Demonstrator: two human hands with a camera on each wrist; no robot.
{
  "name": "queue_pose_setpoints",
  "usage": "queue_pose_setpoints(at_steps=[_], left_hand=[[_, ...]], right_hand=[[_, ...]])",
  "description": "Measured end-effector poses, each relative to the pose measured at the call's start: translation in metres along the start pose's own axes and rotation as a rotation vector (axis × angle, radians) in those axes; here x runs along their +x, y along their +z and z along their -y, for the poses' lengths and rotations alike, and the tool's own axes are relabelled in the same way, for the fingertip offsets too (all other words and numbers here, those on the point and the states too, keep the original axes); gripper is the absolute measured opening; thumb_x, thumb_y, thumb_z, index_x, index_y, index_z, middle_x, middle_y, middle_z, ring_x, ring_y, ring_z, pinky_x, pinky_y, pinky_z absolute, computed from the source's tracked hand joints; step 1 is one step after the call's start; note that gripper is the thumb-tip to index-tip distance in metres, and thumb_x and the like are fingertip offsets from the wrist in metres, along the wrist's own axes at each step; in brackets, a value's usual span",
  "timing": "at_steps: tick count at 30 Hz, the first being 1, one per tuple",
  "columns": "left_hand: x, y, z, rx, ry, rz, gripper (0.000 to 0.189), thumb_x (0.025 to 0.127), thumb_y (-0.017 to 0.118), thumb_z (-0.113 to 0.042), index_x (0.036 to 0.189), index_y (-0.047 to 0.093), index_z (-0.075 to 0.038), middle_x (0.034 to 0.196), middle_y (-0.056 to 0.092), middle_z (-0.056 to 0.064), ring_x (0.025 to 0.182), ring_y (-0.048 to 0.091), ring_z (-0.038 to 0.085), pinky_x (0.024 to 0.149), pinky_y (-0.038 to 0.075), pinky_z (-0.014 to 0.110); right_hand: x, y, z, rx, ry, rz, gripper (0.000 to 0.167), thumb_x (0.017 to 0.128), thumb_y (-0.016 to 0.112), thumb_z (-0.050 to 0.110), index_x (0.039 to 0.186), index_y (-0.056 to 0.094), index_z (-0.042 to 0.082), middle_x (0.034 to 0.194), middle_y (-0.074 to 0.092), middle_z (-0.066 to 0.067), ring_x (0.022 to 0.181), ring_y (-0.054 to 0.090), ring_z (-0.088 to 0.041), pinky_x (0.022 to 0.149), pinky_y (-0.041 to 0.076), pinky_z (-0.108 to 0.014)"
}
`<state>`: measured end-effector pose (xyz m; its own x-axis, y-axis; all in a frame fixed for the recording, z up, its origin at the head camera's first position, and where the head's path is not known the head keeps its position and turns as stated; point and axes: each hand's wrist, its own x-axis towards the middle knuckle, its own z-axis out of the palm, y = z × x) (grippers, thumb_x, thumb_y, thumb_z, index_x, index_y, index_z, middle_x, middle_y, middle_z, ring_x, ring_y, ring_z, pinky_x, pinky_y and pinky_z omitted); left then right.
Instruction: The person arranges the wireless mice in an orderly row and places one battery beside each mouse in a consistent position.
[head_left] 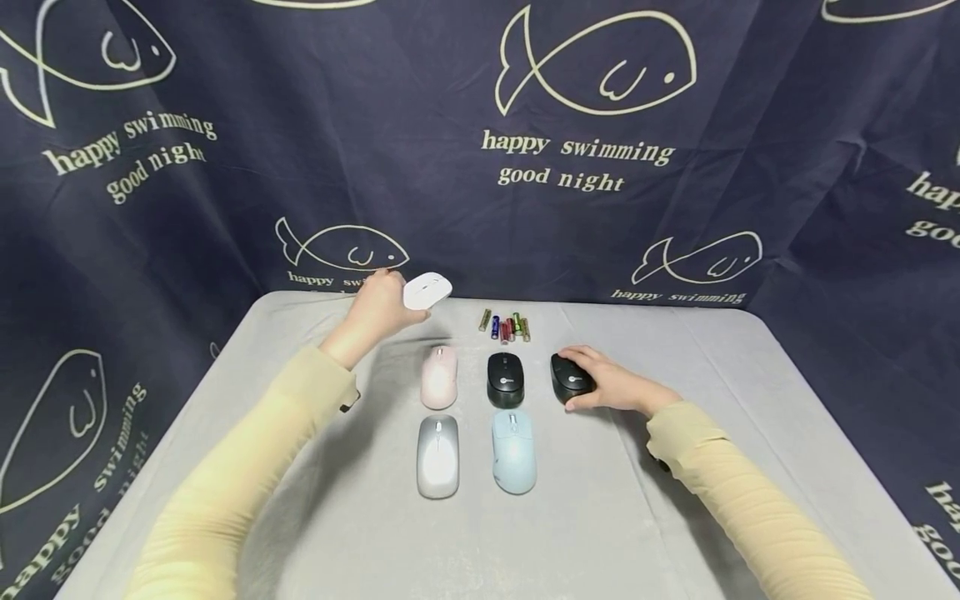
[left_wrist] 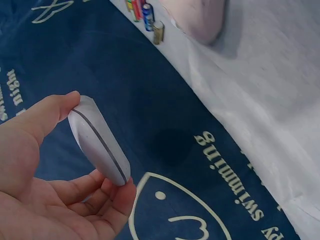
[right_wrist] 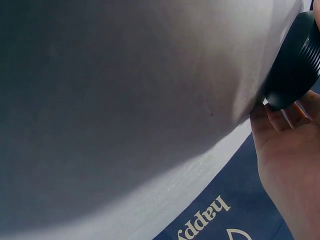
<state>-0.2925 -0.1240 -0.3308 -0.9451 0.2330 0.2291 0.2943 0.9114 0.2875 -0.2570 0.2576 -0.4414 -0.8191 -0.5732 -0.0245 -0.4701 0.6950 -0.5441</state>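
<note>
In the head view my left hand (head_left: 381, 302) holds a white computer mouse (head_left: 427, 290) raised over the table's far left part. The left wrist view shows that white mouse (left_wrist: 100, 140) edge-on, pinched between thumb and fingertips. My right hand (head_left: 611, 385) grips a black mouse (head_left: 570, 377) at its sides, and that mouse sits on the table. To its left lies a second black mouse (head_left: 506, 380). A pink mouse (head_left: 439, 377), a silver mouse (head_left: 438, 457) and a light blue mouse (head_left: 514, 452) rest nearby. In the right wrist view the gripped black mouse (right_wrist: 295, 60) is partly cut off.
Several small batteries (head_left: 505, 327) of mixed colours lie together near the back of the table, behind the black mice. A pale grey cloth covers the table (head_left: 570, 533). Dark blue curtains (head_left: 450, 208) with fish prints hang right behind the table and at both sides.
</note>
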Motion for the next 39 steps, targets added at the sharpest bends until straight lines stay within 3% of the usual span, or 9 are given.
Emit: queue_pose_setpoints(at_steps=[9,20,28,39], left_hand=[[-0.015,-0.003,-0.020,-0.023,0.010,0.042,0.057,0.072,0.077,-0.039,0.099,0.061,0.009,0.093,0.061,0.019,0.092,0.053,0.034,0.084,0.045,0.044],[-0.032,-0.001,-0.031,-0.083,0.018,0.057,0.054,0.072,0.078,-0.037,0.100,0.063,0.006,0.093,0.062,0.016,0.089,0.054,0.030,0.077,0.046,0.041],[-0.047,-0.002,-0.042,-0.103,0.044,0.068,0.048,0.071,0.077,-0.036,0.089,0.062,0.005,0.086,0.060,0.014,0.082,0.056,0.029,0.073,0.048,0.040],[-0.069,-0.002,-0.069,-0.123,0.033,0.122,0.049,0.072,0.078,-0.039,0.091,0.061,0.004,0.085,0.056,0.010,0.077,0.053,0.023,0.069,0.049,0.035]], right_hand=[[0.001,0.001,-0.002,0.000,0.002,0.003,0.091,0.071,0.081,0.038,0.142,0.037,0.004,0.145,0.031,-0.019,0.130,0.035,-0.040,0.104,0.032,-0.056],[0.001,0.000,-0.001,-0.007,-0.001,0.002,0.090,0.071,0.081,0.038,0.142,0.036,0.003,0.146,0.030,-0.020,0.131,0.033,-0.041,0.104,0.030,-0.056],[0.001,0.001,-0.002,-0.009,0.002,0.005,0.091,0.071,0.081,0.040,0.142,0.036,0.004,0.146,0.031,-0.019,0.131,0.034,-0.040,0.104,0.031,-0.056],[0.001,0.001,-0.001,-0.004,-0.010,-0.004,0.090,0.071,0.082,0.035,0.142,0.036,0.002,0.145,0.031,-0.021,0.131,0.033,-0.041,0.105,0.030,-0.057]])
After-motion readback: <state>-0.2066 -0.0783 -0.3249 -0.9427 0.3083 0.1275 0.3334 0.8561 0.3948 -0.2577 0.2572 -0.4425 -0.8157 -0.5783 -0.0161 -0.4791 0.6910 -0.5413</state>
